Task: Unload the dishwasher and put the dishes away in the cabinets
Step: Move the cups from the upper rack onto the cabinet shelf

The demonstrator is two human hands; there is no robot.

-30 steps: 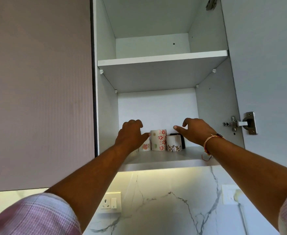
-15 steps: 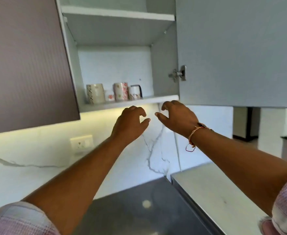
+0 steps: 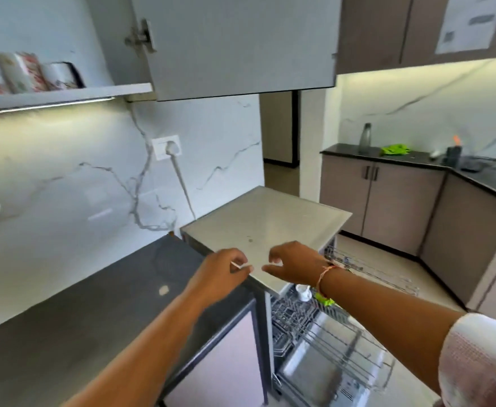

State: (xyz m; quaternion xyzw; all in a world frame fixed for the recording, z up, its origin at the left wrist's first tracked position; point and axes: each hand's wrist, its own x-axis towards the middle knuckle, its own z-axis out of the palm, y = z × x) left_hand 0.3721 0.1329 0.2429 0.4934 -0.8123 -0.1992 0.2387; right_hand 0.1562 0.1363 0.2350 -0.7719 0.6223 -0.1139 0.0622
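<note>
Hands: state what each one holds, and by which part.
Nothing. The left hand and right hand are both empty, fingers loosely curled, above the pale worktop.

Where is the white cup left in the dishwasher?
Head view, lower centre-right: the white cup sits in a dishwasher rack, just below the right hand, beside a green item.

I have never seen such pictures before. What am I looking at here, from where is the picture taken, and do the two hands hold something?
No machine here: a person works with bare hands, and a camera worn on the head looks forward and down. The left hand and right hand hover, loosely curled and empty, by the pale square dishwasher top. Below, a small white cup sits in the pulled-out grey wire rack. Flowered mugs stand on the white cabinet shelf.
</note>
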